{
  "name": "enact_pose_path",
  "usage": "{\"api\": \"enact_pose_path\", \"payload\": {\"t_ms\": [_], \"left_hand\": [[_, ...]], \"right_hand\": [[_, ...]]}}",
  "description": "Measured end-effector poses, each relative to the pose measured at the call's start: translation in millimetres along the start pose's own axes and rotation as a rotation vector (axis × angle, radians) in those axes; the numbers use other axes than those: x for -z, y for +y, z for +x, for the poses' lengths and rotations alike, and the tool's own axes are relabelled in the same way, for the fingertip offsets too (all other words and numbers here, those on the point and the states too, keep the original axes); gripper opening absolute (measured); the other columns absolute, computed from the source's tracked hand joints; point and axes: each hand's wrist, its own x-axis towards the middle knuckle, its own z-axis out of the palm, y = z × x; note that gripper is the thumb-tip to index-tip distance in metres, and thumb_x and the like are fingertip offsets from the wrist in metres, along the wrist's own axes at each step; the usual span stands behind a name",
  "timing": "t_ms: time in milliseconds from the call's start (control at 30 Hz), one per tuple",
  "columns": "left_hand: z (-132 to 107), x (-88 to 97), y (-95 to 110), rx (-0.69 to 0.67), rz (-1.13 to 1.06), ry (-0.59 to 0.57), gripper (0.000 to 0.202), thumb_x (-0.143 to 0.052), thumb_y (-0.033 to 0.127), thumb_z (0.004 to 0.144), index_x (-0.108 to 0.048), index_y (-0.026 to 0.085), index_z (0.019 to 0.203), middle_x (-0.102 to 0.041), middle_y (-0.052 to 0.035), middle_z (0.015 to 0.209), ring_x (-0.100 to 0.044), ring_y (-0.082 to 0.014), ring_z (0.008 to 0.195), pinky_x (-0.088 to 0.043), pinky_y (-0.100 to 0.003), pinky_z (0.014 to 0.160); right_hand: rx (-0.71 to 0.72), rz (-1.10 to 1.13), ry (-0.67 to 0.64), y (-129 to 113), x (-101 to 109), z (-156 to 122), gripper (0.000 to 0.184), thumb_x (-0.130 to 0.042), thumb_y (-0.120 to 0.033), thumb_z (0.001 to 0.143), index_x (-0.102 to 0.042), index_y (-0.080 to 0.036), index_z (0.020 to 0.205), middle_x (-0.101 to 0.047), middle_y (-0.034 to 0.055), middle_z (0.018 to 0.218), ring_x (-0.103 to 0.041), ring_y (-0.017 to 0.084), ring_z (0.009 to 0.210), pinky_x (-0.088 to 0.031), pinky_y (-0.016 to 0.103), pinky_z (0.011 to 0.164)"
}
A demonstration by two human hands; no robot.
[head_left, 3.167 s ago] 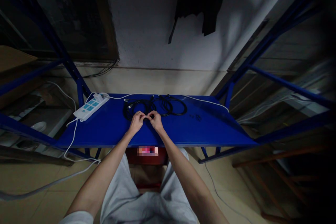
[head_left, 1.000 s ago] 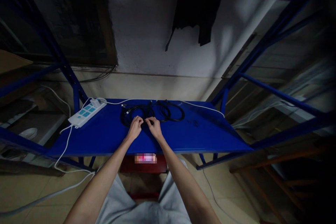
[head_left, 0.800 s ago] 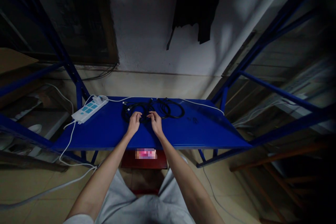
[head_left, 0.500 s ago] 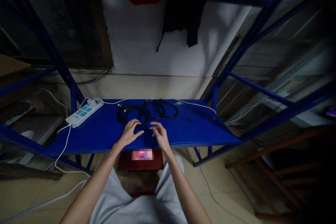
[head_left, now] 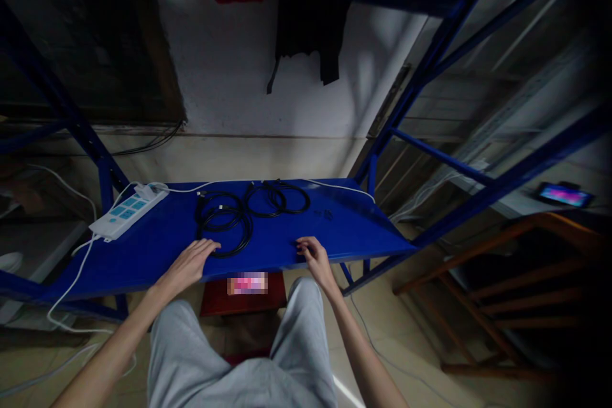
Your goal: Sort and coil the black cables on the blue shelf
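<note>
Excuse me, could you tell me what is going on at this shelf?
A seated person has both bare hands on the blue shelf. The left hand lies flat and open, its fingers right beside the nearer coil of black cable; whether they touch it is hard to tell. The right hand rests empty near the front edge, apart from the cables. A second black coil lies further back, and a white power strip sits at the left.

The left hand [head_left: 190, 262] lies palm down, fingers loosely spread and pointing far-right, holding nothing. The right hand [head_left: 316, 257], well apart from it, is palm down with fingers slightly curled, also unladen. Both bare forearms reach forward.
</note>
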Motion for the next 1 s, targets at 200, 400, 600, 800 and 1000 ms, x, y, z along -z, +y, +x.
{"api": "enact_pose_path", "payload": {"t_ms": [200,400,600,800,1000], "left_hand": [[8.3,-0.5,17.0,-0.034,0.189,0.03,0.025,-0.05,0.032,0.096,-0.064,0.028,0.117,-0.066,-0.0092,0.12,-0.059,-0.028,0.115,-0.045,-0.043,0.1],[27.9,-24.8,46.8,0.001,0.321,0.033,0.02,-0.039,0.019,0.1,-0.059,0.018,0.099,-0.064,-0.0115,0.101,-0.06,-0.0271,0.095,-0.045,-0.041,0.082],[41.9,-48.3,51.8,0.019,0.196,0.044,0.028,-0.032,0.006,0.098,-0.055,0.018,0.108,-0.068,-0.01,0.106,-0.066,-0.0225,0.097,-0.046,-0.037,0.086],[36.5,-49.1,39.4,-0.009,0.195,0.04,0.027,-0.035,0.031,0.106,-0.055,0.02,0.12,-0.069,-0.0093,0.116,-0.065,-0.0241,0.107,-0.044,-0.042,0.096],[22.2,-27.8,26.9,0.004,0.282,0.025,0.025,-0.038,0.03,0.104,-0.06,0.02,0.111,-0.064,-0.0095,0.111,-0.058,-0.0255,0.103,-0.044,-0.04,0.088]], "right_hand": [[0.085,-0.497,0.428,21.3,38.5,82.5,0.034,-0.044,-0.019,0.087,-0.068,-0.017,0.111,-0.062,0.0152,0.113,-0.058,0.027,0.104,-0.046,0.042,0.094],[0.029,-0.909,0.148,35.3,77.9,121.9,0.029,-0.05,-0.025,0.095,-0.071,-0.018,0.114,-0.063,0.015,0.113,-0.053,0.03,0.106,-0.04,0.038,0.09],[0.064,-1.101,0.061,36.9,67.1,127.5,0.023,-0.063,-0.038,0.094,-0.071,-0.019,0.102,-0.065,0.015,0.107,-0.053,0.031,0.105,-0.037,0.038,0.084],[0.107,-1.063,-0.002,38.7,59.8,134.3,0.017,-0.055,-0.021,0.094,-0.062,-0.019,0.079,-0.066,0.0114,0.091,-0.053,0.025,0.09,-0.037,0.035,0.077],[0.279,-0.867,0.305,18.7,48.3,115.9,0.026,-0.041,-0.033,0.101,-0.055,-0.02,0.083,-0.059,0.0099,0.088,-0.048,0.025,0.086,-0.04,0.04,0.081]]}}
